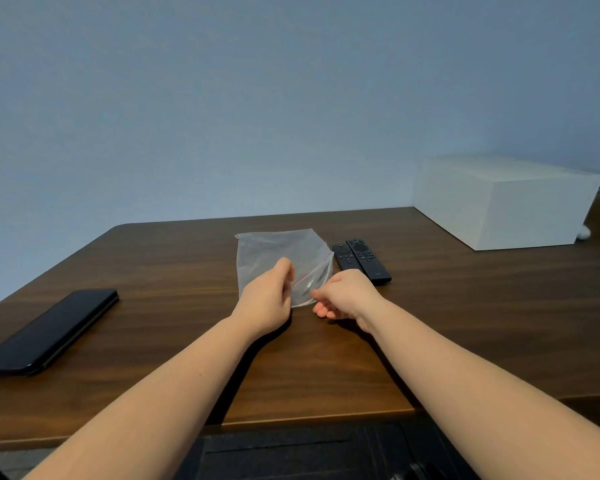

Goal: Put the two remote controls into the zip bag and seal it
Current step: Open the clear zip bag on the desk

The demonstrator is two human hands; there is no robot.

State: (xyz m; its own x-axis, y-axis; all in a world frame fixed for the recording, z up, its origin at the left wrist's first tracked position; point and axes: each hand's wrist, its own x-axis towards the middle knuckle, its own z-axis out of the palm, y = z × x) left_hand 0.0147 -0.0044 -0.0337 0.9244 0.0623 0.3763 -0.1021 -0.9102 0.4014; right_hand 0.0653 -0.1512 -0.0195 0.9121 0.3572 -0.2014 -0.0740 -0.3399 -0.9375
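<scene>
A clear zip bag [274, 249] with a thin red seal line lies on the brown table [174, 271], its mouth turned toward me. My left hand [267, 296] pinches the bag's near edge at the seal. My right hand [347, 294] grips the same edge on its right side, fingers curled. Two black remote controls lie side by side just right of the bag: a shorter one [343, 256] and a longer one [368, 259]. Both are outside the bag, and my right hand hides the shorter one's near end.
A black phone [49, 332] lies flat at the table's left. A white box [503, 202] stands at the back right against the blue-grey wall. A dark chair seat [309, 452] shows below the table's front edge.
</scene>
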